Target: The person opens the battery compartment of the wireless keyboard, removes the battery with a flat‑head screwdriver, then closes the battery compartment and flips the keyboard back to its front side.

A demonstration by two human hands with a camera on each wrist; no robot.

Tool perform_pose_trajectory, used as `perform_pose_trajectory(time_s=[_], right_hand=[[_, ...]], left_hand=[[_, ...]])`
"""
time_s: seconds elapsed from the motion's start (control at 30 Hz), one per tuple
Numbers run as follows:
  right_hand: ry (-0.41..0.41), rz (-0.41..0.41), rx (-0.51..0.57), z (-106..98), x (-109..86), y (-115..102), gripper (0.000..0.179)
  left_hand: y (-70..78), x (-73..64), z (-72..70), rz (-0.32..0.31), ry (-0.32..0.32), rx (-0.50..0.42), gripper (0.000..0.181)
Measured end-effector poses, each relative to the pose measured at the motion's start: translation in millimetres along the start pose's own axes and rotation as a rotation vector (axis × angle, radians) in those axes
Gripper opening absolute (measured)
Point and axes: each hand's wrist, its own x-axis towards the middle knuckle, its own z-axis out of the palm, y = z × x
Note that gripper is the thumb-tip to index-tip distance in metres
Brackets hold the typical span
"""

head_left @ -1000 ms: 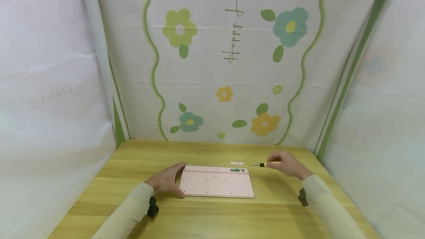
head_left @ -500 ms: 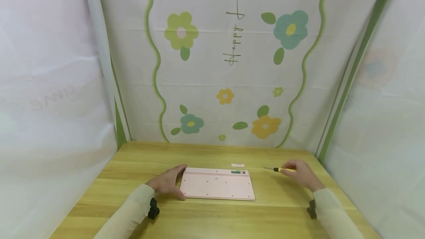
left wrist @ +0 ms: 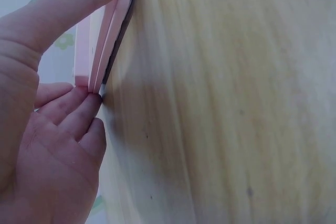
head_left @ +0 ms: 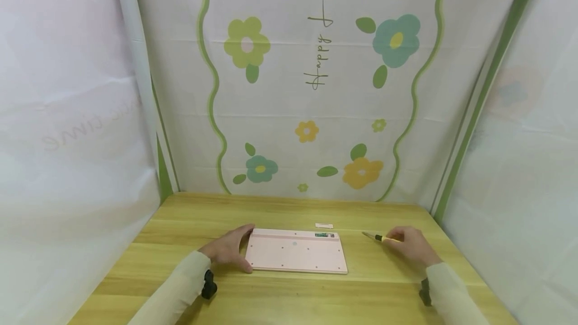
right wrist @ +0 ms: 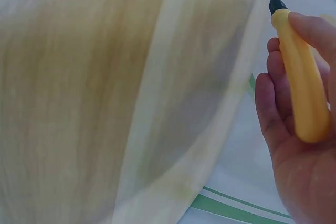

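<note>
A pale pink keyboard (head_left: pixel 293 257) lies face down, its underside dotted with small screws. My left hand (head_left: pixel 228 249) grips its left end, thumb at the near corner and fingers at the far one; the left wrist view shows the fingertips against the pink edge (left wrist: pixel 82 64). Near the far right corner, an uncovered battery compartment (head_left: pixel 321 234) shows something green inside. Just behind it lies a small pale cover (head_left: pixel 324 225). To the right of the keyboard, my right hand (head_left: pixel 413 246) holds a screwdriver by its yellow handle (right wrist: pixel 302 77), its metal tip pointing left, apart from the keyboard.
The wooden table (head_left: pixel 280 297) carries these things. White flower-printed cloth (head_left: pixel 280 89) hangs behind it and along both sides. A black wrist device (head_left: pixel 208 285) sits on the left sleeve, and another (head_left: pixel 425 292) on the right one.
My right hand has drawn the screwdriver away from the compartment corner, to the right and slightly nearer, and its tip now slants more. The left hand keeps its grip on the keyboard.
</note>
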Motion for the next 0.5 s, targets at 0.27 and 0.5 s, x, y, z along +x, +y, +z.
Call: perform_pose_trajectory(time_s=[0.27, 0.5], right_hand=[[-0.027, 0.028, -0.017, 7.5, 0.4, 5.7, 0.012], [-0.032, 0.033, -0.033, 16.2, 2.3, 9.8, 0.016]], left_hand=[[1.6, 0.4, 0.5, -0.004, 0.004, 0.009, 0.128], [-1.7, 3.0, -0.2, -0.001, 0.005, -0.004, 0.129]])
